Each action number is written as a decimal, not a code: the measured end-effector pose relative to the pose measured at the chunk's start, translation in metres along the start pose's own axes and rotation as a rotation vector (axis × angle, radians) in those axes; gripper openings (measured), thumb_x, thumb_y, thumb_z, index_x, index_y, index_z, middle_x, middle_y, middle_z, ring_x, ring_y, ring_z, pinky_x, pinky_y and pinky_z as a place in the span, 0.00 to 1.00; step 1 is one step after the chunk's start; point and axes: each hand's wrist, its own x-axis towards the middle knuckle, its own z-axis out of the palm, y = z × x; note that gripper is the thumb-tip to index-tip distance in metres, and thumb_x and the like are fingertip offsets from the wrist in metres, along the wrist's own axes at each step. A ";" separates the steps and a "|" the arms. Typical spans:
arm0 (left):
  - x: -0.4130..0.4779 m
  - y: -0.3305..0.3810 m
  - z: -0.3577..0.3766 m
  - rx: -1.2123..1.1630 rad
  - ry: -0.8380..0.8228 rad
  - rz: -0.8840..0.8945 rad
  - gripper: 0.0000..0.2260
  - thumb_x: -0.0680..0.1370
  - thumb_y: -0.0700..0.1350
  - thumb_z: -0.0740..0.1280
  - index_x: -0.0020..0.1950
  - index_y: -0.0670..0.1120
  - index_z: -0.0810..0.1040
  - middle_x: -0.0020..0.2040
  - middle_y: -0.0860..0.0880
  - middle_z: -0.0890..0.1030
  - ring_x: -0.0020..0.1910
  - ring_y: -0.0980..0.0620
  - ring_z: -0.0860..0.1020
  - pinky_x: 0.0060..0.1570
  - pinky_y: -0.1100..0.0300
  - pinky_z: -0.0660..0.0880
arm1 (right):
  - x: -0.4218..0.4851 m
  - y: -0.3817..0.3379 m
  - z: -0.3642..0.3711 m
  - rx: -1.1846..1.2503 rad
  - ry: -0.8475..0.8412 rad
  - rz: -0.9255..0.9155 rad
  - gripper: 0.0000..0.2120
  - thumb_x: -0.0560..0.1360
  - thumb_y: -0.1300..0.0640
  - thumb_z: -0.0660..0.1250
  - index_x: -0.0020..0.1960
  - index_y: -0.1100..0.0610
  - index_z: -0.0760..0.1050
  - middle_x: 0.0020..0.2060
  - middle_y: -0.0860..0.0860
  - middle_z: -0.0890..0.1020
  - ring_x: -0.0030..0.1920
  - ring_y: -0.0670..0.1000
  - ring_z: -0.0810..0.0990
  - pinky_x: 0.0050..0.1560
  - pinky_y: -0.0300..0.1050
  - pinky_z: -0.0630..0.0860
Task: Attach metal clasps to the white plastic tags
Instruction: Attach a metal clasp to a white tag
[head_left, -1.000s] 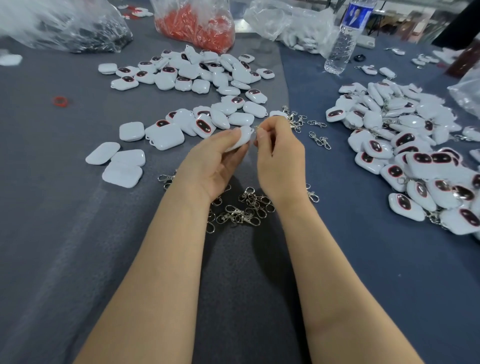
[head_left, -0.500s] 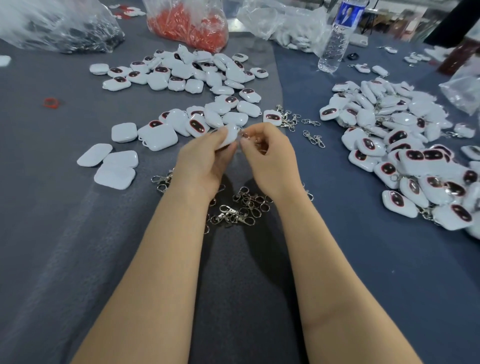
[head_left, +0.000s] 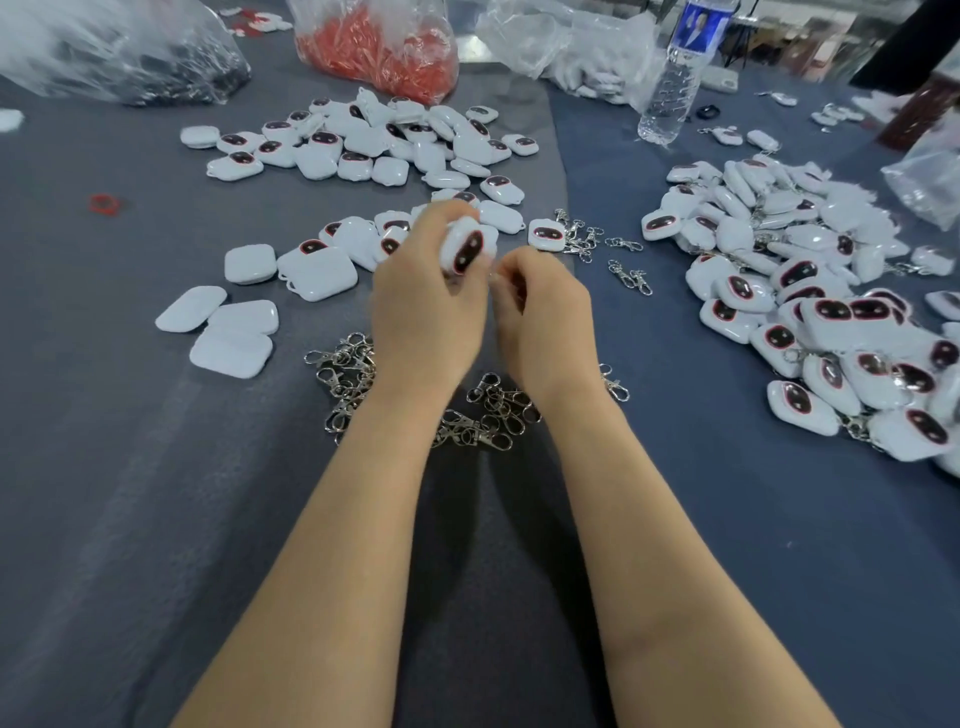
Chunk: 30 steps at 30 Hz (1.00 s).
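Head view: clasps (head_left: 483, 415) lie under the wrists; at centre the left hand (head_left: 426, 312) grips a white tag (head_left: 465, 249) with a dark, red-rimmed oval. Just beside it the right hand (head_left: 545, 322) curls, its grip unclear. Other tags (head_left: 810, 291) crowd 12 and 3 o'clock; open cloth (head_left: 104, 441) lies toward 8.

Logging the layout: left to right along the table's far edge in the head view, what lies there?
Bag of dark parts → bag of red pieces → bag of white pieces → water bottle.
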 end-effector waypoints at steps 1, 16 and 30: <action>-0.002 0.001 0.001 0.061 -0.029 0.090 0.11 0.75 0.41 0.68 0.57 0.48 0.77 0.44 0.57 0.76 0.41 0.57 0.75 0.46 0.62 0.74 | 0.000 0.002 -0.001 0.002 -0.022 0.025 0.06 0.78 0.62 0.60 0.44 0.59 0.74 0.40 0.53 0.76 0.40 0.50 0.69 0.40 0.40 0.62; 0.009 -0.007 -0.008 -1.258 -0.296 -1.150 0.07 0.78 0.42 0.65 0.46 0.39 0.78 0.37 0.47 0.81 0.27 0.56 0.80 0.22 0.73 0.72 | -0.002 -0.002 -0.002 0.279 0.106 0.003 0.04 0.77 0.61 0.65 0.47 0.54 0.76 0.43 0.49 0.79 0.40 0.40 0.74 0.42 0.25 0.67; -0.001 0.001 0.001 -0.057 -0.034 0.047 0.11 0.77 0.40 0.66 0.59 0.47 0.76 0.41 0.62 0.74 0.38 0.70 0.73 0.41 0.75 0.70 | 0.000 0.003 0.000 0.107 0.049 0.080 0.05 0.78 0.60 0.64 0.44 0.53 0.75 0.40 0.47 0.78 0.39 0.42 0.72 0.40 0.26 0.65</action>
